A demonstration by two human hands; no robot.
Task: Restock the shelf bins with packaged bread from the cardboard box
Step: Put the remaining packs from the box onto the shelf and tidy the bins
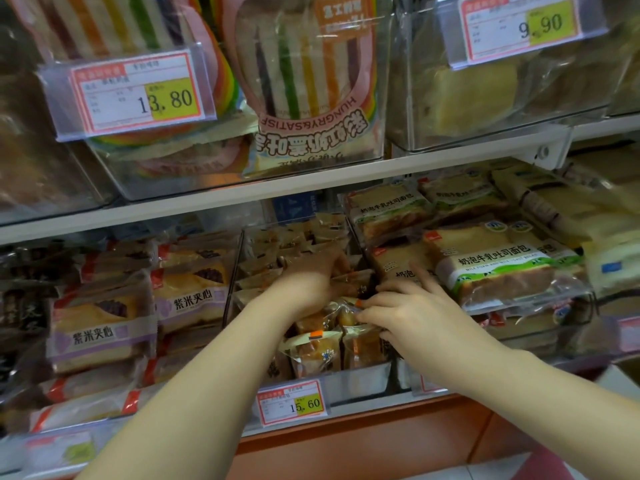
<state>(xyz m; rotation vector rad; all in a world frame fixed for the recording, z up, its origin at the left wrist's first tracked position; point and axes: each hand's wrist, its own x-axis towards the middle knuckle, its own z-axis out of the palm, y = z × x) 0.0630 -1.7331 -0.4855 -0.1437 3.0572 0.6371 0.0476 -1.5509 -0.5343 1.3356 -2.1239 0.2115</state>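
Both hands reach into the clear middle bin (363, 380) on the lower shelf (346, 441), among small plastic-wrapped bread packets (313, 353). The right hand (412, 315) pinches one packet's crinkled wrapper. The left hand (310, 277) is deeper in, and its grip is too blurred to tell. The packets look light, soft and slippery, probably best held gently across the body rather than squeezed.

On the upper-left price tag (138, 95), black figures partly on a yellow patch: 13.80. On the upper-right price tag (519, 27): 9.90. On the lower tag (292, 403), just below the front of the middle bin (363, 379): 15.60. Smaller print on all three tags too blurred to read. Upside down on the rainbow loaf pack (311, 109): HUNGRY&SATISF, cut off at the end, with large Chinese characters beside it, not legible. On two purple-band packs (100, 336): 紫米夹心. On the toast pack (498, 261) at right: 奶泡牛乳吐司面包, over a small unreadable English line.
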